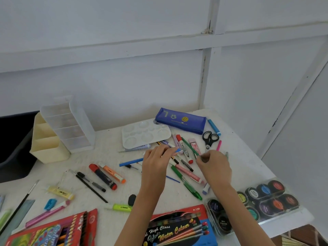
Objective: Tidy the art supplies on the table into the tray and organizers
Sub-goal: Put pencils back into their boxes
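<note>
My left hand [156, 162] pinches a slim blue pen [177, 150] lying crosswise, its tip toward the red-capped white marker [185, 153]. My right hand [214, 167] curls its fingers nearby; I cannot tell what they hold.

The left hand [155, 162] and right hand [215, 168] are bare, and so are both wrists. Behind the hands, the slender left forearm [142, 210] and right forearm [239, 210] run uncovered to the view's bottom edge. Fingernails are too small to judge.
</note>
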The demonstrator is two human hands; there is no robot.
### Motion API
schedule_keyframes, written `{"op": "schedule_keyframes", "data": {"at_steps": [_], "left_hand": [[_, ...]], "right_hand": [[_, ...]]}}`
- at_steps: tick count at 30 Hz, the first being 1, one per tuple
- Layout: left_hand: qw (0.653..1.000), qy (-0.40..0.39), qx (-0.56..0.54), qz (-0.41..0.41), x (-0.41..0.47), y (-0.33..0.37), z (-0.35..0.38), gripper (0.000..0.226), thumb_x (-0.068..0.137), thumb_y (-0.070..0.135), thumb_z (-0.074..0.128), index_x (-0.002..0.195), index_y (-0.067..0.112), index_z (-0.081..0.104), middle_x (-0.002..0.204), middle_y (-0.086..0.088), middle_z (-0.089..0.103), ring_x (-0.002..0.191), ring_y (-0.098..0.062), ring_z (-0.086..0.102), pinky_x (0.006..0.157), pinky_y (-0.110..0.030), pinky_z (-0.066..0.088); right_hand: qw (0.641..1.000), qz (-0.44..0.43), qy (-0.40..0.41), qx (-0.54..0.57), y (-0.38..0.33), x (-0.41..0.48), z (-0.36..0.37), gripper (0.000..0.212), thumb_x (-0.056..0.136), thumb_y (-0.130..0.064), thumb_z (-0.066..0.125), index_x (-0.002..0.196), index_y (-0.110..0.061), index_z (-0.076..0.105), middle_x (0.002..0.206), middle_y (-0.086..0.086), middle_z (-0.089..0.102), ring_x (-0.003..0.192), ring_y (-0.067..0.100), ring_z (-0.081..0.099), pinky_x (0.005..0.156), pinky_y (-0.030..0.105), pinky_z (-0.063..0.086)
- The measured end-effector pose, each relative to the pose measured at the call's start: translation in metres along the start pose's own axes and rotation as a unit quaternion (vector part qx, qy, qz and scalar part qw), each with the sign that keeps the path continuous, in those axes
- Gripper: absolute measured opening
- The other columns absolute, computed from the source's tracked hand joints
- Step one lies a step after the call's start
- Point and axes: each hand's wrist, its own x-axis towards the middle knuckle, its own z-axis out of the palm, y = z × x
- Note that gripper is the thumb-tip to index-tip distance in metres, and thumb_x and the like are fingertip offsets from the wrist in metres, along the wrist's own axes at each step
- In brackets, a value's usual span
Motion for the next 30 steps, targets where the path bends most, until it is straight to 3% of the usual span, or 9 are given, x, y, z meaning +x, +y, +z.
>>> {"op": "schedule_keyframes", "data": {"at_steps": [4,8,11,15,17,20,23,26,30], "left_hand": [[1.0,0.016,-0.007,-0.01,-0.012,-0.007,-0.017,0.023,0.077,0.003,0.07,0.099,0.009,0.07,0.093,-0.006,0.067,0.086,-0.016,0.058,0.066,-0.031,0.052],[0.999,0.041,-0.01,-0.021,-0.028,-0.012,-0.046,0.021,0.085,0.014,0.057,0.099,0.01,0.071,0.091,-0.005,0.066,0.082,-0.013,0.053,0.066,-0.025,0.044],[0.999,0.045,-0.003,-0.027,-0.047,-0.022,-0.071,0.022,0.085,0.015,0.06,0.102,0.006,0.071,0.09,-0.007,0.065,0.08,-0.015,0.056,0.068,-0.024,0.045],[0.998,0.036,0.006,-0.051,-0.081,-0.04,-0.108,0.029,0.086,0.019,0.051,0.1,0.003,0.071,0.088,-0.01,0.064,0.077,-0.021,0.061,0.064,-0.034,0.051],[0.997,0.019,0.004,-0.069,-0.103,-0.049,-0.126,0.027,0.085,0.017,0.051,0.099,0.004,0.071,0.09,-0.009,0.064,0.078,-0.023,0.062,0.062,-0.038,0.051],[0.996,0.003,0.023,-0.083,-0.136,-0.061,-0.15,0.019,0.081,0.004,0.061,0.097,0.003,0.072,0.09,-0.012,0.065,0.076,-0.028,0.062,0.06,-0.039,0.051],[0.994,-0.016,0.035,-0.099,-0.164,-0.07,-0.17,0.028,0.07,-0.008,0.073,0.096,0.0,0.072,0.086,-0.014,0.065,0.072,-0.029,0.063,0.06,-0.038,0.052],[0.992,-0.033,0.034,-0.12,-0.19,-0.082,-0.186,0.04,0.059,-0.013,0.079,0.095,0.001,0.073,0.086,-0.015,0.066,0.073,-0.03,0.063,0.06,-0.039,0.053],[0.989,-0.046,0.008,-0.143,-0.22,-0.096,-0.201,0.04,0.061,-0.015,0.077,0.095,0.005,0.074,0.086,-0.009,0.065,0.076,-0.026,0.062,0.058,-0.041,0.053]], "right_hand": [[0.97,-0.074,0.096,0.212,-0.017,-0.021,-0.006,0.011,0.086,-0.02,0.067,0.096,-0.016,0.068,0.087,-0.003,0.066,0.071,0.003,0.059,0.064,0.008,0.044],[0.912,-0.114,0.198,0.341,-0.042,-0.058,-0.013,0.009,0.087,-0.026,0.063,0.095,-0.022,0.063,0.085,-0.005,0.063,0.074,0.004,0.058,0.065,0.01,0.047],[0.875,-0.08,0.199,0.433,-0.06,-0.084,-0.016,0.012,0.089,-0.025,0.061,0.099,-0.019,0.063,0.084,-0.005,0.065,0.072,0.004,0.059,0.064,0.014,0.05],[0.842,-0.023,0.163,0.514,-0.076,-0.124,-0.003,0.02,0.088,-0.017,0.063,0.107,-0.022,0.058,0.084,0.012,0.065,0.073,0.017,0.067,0.066,0.025,0.057],[0.835,0.002,0.154,0.528,-0.08,-0.148,0.009,0.018,0.089,-0.016,0.062,0.106,-0.019,0.058,0.085,0.013,0.065,0.071,0.024,0.067,0.065,0.033,0.059],[0.848,0.024,0.134,0.513,-0.084,-0.182,0.027,0.021,0.09,-0.014,0.06,0.111,-0.012,0.058,0.08,-0.002,0.068,0.064,0.017,0.068,0.062,0.034,0.058],[0.864,0.062,0.107,0.488,-0.081,-0.204,0.045,0.019,0.089,-0.016,0.063,0.107,-0.018,0.06,0.08,0.006,0.069,0.065,0.02,0.069,0.065,0.036,0.058],[0.86,0.096,0.083,0.494,-0.079,-0.22,0.054,0.021,0.088,-0.011,0.063,0.109,-0.011,0.06,0.08,0.013,0.069,0.061,0.016,0.069,0.058,0.021,0.056],[0.876,0.068,0.129,0.46,-0.082,-0.237,0.055,0.021,0.088,-0.011,0.064,0.108,-0.013,0.06,0.078,0.003,0.067,0.062,0.006,0.067,0.059,0.013,0.053]]}}
